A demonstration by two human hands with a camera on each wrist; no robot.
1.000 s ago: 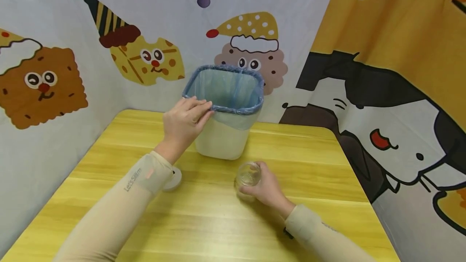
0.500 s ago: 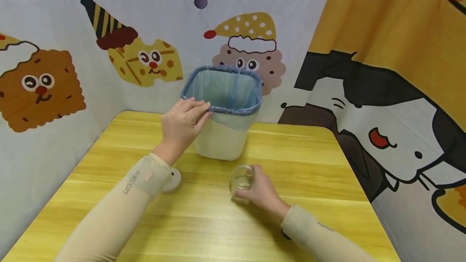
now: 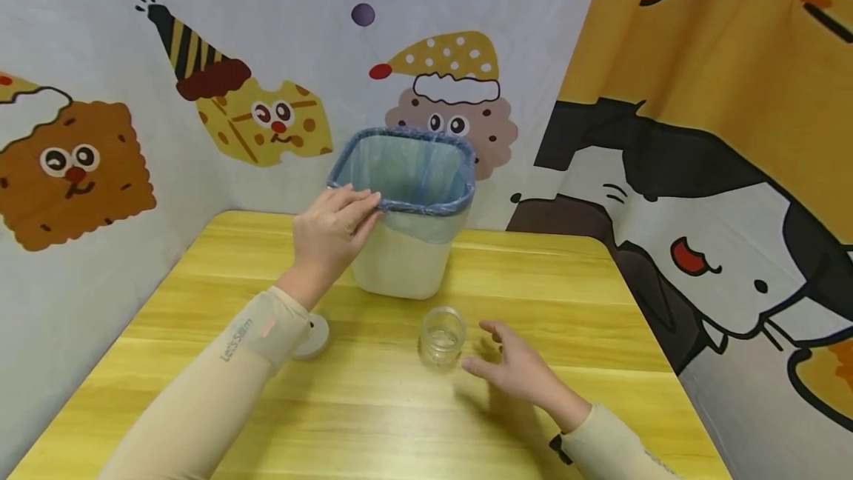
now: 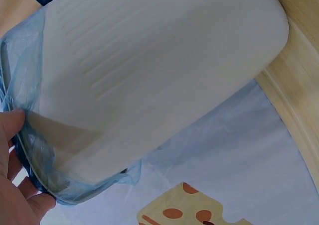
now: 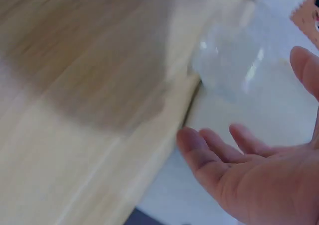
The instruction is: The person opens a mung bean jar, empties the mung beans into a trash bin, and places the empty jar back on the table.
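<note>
My left hand [image 3: 331, 234] grips the near left rim of a white trash bin [image 3: 398, 261] lined with a blue plastic bag [image 3: 426, 161]. In the left wrist view the thumb [image 4: 11, 123] presses the outer side of the liner, and fingers curl over the rim. A clear, open-topped jar [image 3: 442, 339] stands upright on the table in front of the bin; a little clear material seems to show at its bottom. My right hand [image 3: 516, 363] is just right of the jar, apart from it, fingers spread and holding nothing. The blurred jar [image 5: 227, 60] is also in the right wrist view.
A round white lid-like disc [image 3: 315, 337] lies on the yellow wood-grain table [image 3: 373, 413], partly hidden by the left sleeve. Behind the table hangs a white cloth [image 3: 280, 13] printed with cartoon food, with a yellow section at the right.
My right hand has let go of the jar and drawn back to the right. The jar now stands alone on the table. My left hand keeps its hold on the bin rim.
</note>
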